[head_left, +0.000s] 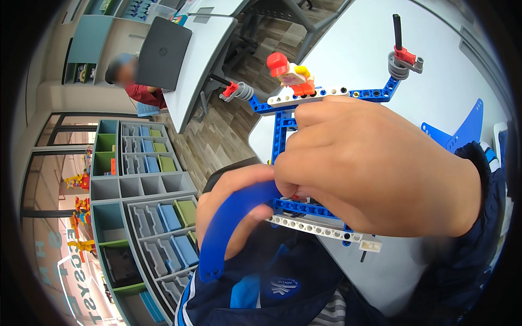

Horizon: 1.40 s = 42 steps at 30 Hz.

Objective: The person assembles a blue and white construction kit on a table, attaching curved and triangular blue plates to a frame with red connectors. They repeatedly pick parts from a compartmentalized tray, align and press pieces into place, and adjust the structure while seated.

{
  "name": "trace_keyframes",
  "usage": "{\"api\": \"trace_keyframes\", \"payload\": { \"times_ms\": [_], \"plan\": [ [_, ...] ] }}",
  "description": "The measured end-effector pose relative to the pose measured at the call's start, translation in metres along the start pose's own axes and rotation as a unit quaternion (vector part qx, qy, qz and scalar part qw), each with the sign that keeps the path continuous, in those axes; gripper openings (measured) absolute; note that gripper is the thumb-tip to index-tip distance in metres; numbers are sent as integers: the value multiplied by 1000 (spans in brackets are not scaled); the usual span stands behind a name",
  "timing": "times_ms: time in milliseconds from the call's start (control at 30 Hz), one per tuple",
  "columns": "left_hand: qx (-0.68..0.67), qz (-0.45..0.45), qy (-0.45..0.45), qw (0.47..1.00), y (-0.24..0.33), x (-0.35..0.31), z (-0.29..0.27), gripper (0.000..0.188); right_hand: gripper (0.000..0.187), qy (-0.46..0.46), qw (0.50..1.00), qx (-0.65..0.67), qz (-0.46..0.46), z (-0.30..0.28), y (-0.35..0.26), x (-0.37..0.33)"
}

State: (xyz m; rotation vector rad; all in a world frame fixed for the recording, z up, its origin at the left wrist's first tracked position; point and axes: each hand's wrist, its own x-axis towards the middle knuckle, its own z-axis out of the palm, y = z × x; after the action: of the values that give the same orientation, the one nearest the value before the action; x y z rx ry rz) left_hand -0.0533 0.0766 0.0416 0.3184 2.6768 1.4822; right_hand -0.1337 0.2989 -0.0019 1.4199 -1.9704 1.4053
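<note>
A toy model of blue and white perforated building beams (321,211) is held up in front of me. My left hand (231,187) is closed on a curved, flat blue plastic strip (223,228), slightly blurred, whose upper end meets the model. Over the model's middle, my right hand (364,157) is curled closed against its beams; its fingertips are hidden. A small figure with a red cap (293,76) sits on the white top beam. On the angled arms stand grey wheels with red connectors and black rods, one at the left (237,91) and one at the right (399,64).
Beneath the model lies a white table (353,32); a blue winged panel (462,130) is at its right. Across the wooden floor (209,136), a person sits behind a dark laptop (163,52) at another table. Shelves with trays (155,190) line the left.
</note>
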Motion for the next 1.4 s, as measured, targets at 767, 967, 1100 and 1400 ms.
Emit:
{"api": "trace_keyframes", "payload": {
  "times_ms": [767, 967, 1100, 1400],
  "plan": [
    [-39, -71, -42, 996, -5, -7, -4, 61, 9, 22, 996, 81, 30, 1, -2, -3],
    [-67, -97, -27, 993, 8, -12, 0, 46, 10, 5, 996, 84, 38, -4, -3, 1],
    [-95, -74, -13, 993, 6, -8, 3, 42, 10, -61, 996, 43, 56, -4, -1, -3],
    [34, 29, 26, 999, -4, -11, 2, 29, 12, -14, 1000, -1, 8, 8, 2, -9]
  ]
}}
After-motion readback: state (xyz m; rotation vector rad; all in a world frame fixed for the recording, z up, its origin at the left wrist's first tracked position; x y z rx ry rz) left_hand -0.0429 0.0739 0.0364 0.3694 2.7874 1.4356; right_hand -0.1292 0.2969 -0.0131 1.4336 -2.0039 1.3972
